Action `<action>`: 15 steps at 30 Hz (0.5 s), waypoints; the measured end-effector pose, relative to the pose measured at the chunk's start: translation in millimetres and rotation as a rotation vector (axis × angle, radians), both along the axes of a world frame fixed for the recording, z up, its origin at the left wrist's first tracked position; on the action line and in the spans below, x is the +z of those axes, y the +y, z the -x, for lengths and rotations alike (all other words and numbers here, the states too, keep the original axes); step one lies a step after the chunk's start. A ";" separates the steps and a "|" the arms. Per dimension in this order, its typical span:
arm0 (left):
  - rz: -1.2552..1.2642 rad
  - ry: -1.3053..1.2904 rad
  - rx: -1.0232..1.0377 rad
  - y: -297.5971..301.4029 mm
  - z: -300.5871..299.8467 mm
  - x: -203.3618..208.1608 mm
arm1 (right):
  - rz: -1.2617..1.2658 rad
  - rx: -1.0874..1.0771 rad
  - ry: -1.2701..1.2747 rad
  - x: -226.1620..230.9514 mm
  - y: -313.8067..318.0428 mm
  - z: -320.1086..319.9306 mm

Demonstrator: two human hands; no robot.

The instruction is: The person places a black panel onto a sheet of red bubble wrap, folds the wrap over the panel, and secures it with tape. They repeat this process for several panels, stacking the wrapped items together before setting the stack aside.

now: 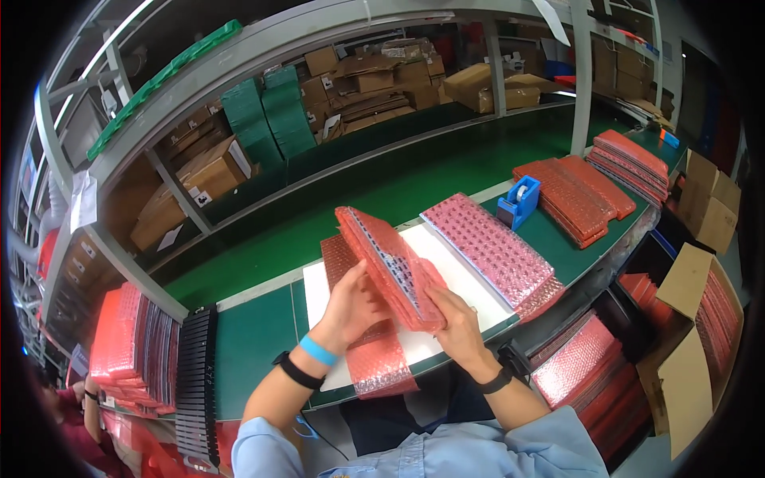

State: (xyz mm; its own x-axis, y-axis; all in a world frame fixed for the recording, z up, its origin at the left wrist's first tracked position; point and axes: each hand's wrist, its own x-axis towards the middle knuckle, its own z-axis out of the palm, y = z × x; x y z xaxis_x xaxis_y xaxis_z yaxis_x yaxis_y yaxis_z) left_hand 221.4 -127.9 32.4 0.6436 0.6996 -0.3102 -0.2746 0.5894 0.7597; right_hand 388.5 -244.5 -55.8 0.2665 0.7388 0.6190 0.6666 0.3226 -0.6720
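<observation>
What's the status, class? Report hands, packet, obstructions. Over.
Right hand gripping packet, left hand at its left side. Packet tilted above white sheet. Nothing visibly blocking; bubble wrap underneath.

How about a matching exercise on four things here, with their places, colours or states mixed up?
1. Tape dispenser
2. Slotted rack
3. Light-blue wristband
4. Tilted bubble-wrap pack

A. Worn just behind the left hand
B. Gripped by the right hand
C. Blue, on the green bench
D. Black, beside the far-left red stack

Pairs: 1-C, 2-D, 3-A, 4-B
</observation>
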 end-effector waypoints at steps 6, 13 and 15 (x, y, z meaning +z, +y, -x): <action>-0.020 -0.085 0.050 15.1 -26.7 -23.8 | -0.047 -0.014 -0.019 -3.4 3.5 2.1; 0.034 0.023 0.166 18.4 -27.8 -36.3 | -0.061 0.000 -0.115 -8.7 1.4 -4.6; 0.053 0.035 0.174 23.1 -22.0 -41.1 | -0.048 0.010 -0.105 -6.1 0.2 -3.9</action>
State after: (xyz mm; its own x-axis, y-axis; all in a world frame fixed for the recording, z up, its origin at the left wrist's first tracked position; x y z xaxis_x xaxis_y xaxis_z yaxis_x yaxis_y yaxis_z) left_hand 243.4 -104.8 -8.6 0.5027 0.7814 -0.3698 -0.3498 0.5750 0.7396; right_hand 392.3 -244.3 -61.9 0.1913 0.7101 0.6776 0.7290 0.3595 -0.5825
